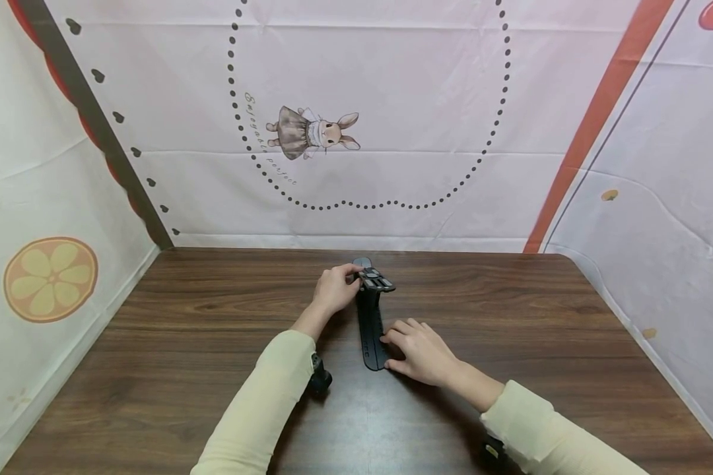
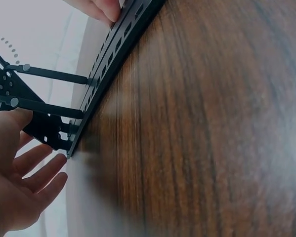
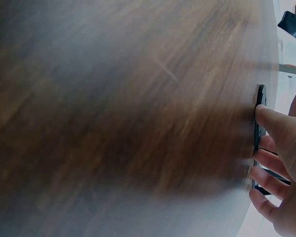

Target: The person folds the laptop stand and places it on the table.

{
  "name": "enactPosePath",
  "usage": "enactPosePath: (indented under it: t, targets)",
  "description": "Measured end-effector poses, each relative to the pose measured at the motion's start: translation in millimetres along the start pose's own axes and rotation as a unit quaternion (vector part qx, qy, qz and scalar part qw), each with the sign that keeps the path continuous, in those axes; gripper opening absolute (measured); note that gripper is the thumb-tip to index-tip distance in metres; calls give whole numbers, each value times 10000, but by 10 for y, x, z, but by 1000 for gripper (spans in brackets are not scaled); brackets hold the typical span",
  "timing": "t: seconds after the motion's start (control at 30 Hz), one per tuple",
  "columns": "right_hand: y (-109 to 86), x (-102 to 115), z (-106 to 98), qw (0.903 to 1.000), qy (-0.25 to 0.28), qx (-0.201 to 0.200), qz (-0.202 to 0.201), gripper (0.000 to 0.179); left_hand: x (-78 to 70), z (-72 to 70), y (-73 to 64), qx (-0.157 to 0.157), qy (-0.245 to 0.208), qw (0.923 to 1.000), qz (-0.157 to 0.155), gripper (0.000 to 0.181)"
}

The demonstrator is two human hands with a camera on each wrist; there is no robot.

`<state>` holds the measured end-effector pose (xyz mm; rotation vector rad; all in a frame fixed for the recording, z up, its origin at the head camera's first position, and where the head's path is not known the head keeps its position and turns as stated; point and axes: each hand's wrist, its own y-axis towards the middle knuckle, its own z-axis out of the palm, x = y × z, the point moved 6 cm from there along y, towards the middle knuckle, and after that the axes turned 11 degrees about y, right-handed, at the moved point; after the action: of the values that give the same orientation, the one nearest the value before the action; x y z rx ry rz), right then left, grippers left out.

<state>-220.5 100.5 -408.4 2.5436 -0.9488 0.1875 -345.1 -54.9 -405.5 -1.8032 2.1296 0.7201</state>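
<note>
Leftward, a printed orange slice (image 1: 50, 280) marks the pale cloth (image 1: 12, 132) that walls off the wood-grained counter (image 1: 232, 290). A pale yellow-green left sleeve (image 1: 261, 396) reaches in from the near side, a small black device (image 1: 321, 379) at its cuff. On the far cloth, a printed rabbit (image 1: 311, 132) in a skirt lies sideways within a dotted outline.

The left hand (image 1: 333, 290) works at the far part of the counter, its grip pinching the left edge of the raised plate (image 1: 377, 282) on a black bracket, thumb on the near face; the left wrist view shows the other fingers spread below. The bracket lies about midway across the counter, its long flat base (image 1: 371, 333) running from far to near. Two slim struts (image 2: 54, 74) join base and plate, and a row of slots lines the base.

At the base's near right edge, the right hand (image 1: 422, 353) touches down, its grip spread, thumb nearest the base's rounded end and fingers farther along. Behind it come a matching right sleeve (image 1: 546, 422) and a dark device (image 1: 493, 448) beneath the cuff. Farthest right, an orange-red stripe (image 1: 594, 132) edges the cloth beside the counter.
</note>
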Motion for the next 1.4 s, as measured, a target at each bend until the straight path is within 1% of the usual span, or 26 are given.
enactPosePath:
  t: [0.17, 0.33, 0.63, 0.93, 1.13, 1.4]
  targets:
    - [14, 17, 10, 10000, -13, -53, 3, 33, 17, 5, 1, 110, -82, 9999, 46, 27]
    - [31, 44, 18, 9999, -23, -98, 37, 32, 31, 12, 1, 195, -204, 9996, 19, 28]
    - [74, 88, 40, 9999, -18, -64, 154, 32, 50, -1, -10, 172, -241, 9996, 43, 30]
    - [107, 124, 76, 9996, 23, 130, 231, 32, 69, -23, -26, 179, -378, 9991, 37, 30]
    - [124, 142, 84, 9997, 53, 99, 213, 33, 88, -24, -20, 128, -429, 9990, 15, 30]
    - [102, 137, 93, 9997, 77, 135, 162, 32, 86, 2, -30, 279, -557, 9980, -76, 30]
